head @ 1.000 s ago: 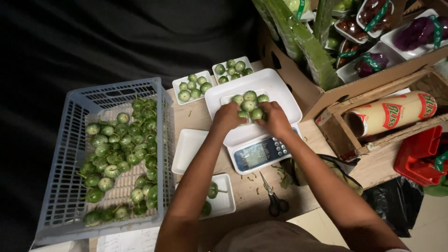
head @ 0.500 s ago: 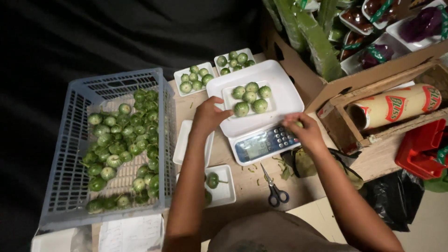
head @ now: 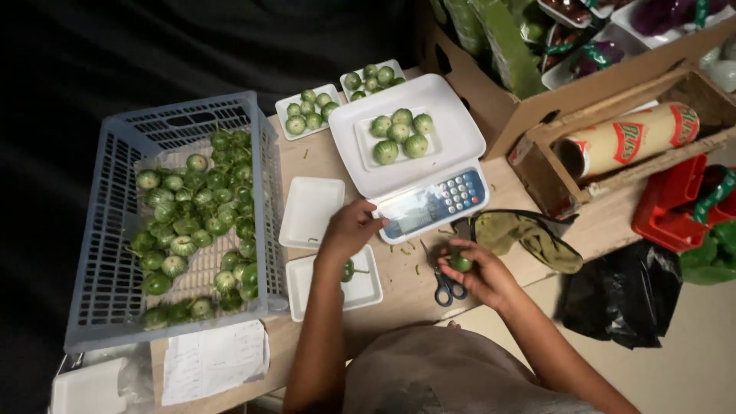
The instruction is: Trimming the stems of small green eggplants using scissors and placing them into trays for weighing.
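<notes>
right hand [head: 481,274]: fingers curled around one small green eggplant [head: 460,262], lower centre
left hand [head: 351,228]: loosely curled, holding nothing, touching the scale [head: 429,201]
scale tray [head: 399,138]: up-left of the eggplant, right hand nearer

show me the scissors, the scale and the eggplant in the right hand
scissors [head: 444,285]: head view, on the handle loops
scale [head: 452,136]: head view, on the bare white platform
eggplant [head: 461,263]: head view, on its green skin between the fingers

left hand [head: 351,228] loosely curled, right hand [head: 477,270] closed
</notes>
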